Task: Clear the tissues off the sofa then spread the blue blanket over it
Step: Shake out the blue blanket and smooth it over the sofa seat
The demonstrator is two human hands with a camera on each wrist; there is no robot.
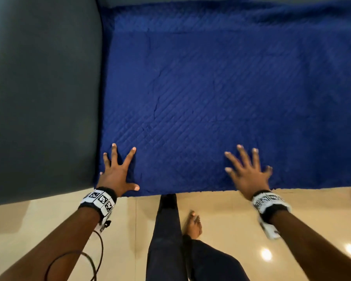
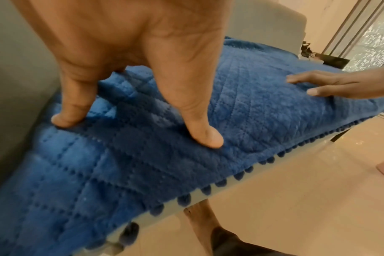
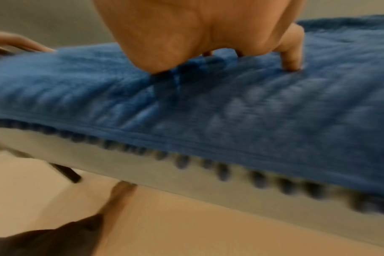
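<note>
The quilted blue blanket [image 1: 221, 98] lies spread flat over the sofa seat and up its back, its bobble fringe [image 2: 248, 175] hanging along the front edge. My left hand [image 1: 118, 171] presses flat on the blanket's near left corner beside the grey armrest [image 1: 43, 94], fingers splayed. My right hand [image 1: 247, 169] lies flat on the blanket near the front edge, fingers spread, slightly blurred. In the left wrist view my left hand's fingertips [image 2: 208, 138] push into the blanket [image 2: 143, 155], with the right hand [image 2: 331, 84] further along. The right wrist view is blurred, with fingers [image 3: 292, 57] on the blanket [image 3: 208, 112]. No tissues are in view.
Glossy beige floor tiles [image 1: 231, 230] run in front of the sofa. My dark-trousered legs [image 1: 166, 240] and a bare foot [image 1: 194, 224] stand close to its front edge. A dark sofa leg [image 3: 68, 173] shows below the grey frame. A black cable [image 1: 89, 258] hangs from my left wrist.
</note>
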